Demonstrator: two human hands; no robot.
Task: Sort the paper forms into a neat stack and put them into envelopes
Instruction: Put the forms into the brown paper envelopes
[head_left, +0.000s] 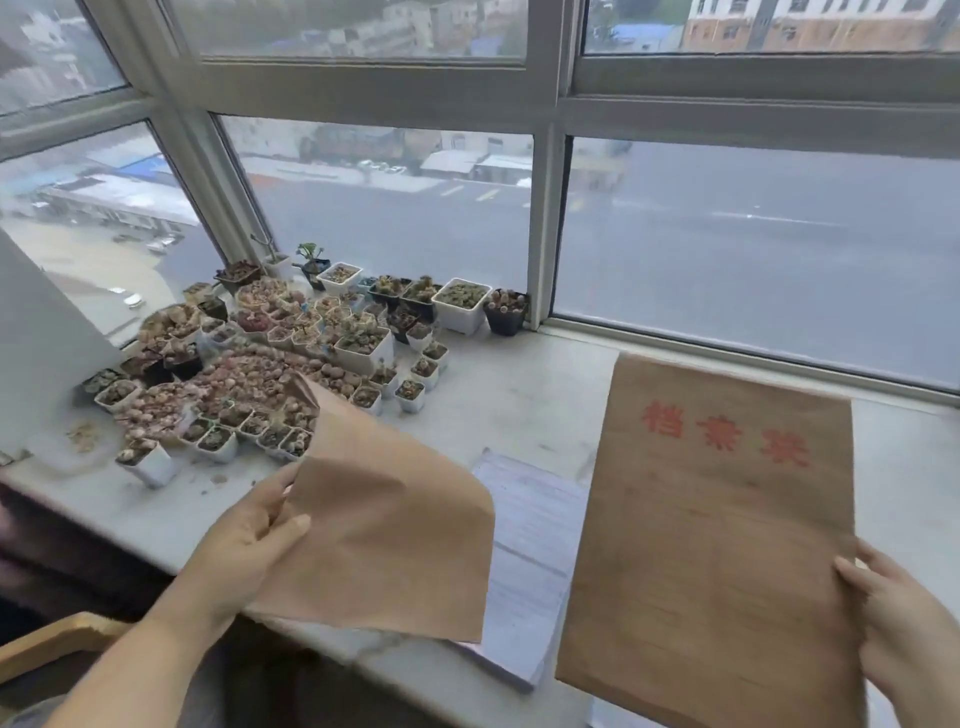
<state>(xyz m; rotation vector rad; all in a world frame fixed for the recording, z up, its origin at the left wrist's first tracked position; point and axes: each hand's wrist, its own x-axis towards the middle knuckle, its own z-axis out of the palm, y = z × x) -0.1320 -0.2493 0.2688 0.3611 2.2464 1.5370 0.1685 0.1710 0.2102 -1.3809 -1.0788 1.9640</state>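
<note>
At windowsill: two envelopes (717, 545); one form stack (530, 545).

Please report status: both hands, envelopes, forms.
Left hand grips plain envelope; right hand grips red-lettered envelope. Forms stack on sill between, unloaded. Succulent pots left, clear.

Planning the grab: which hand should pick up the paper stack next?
Neither is free. Left hand probably: its envelope lies partly over the paper stack, so it could drop it and grab. Right hand holds the printed envelope upright, ready for filling.
</note>
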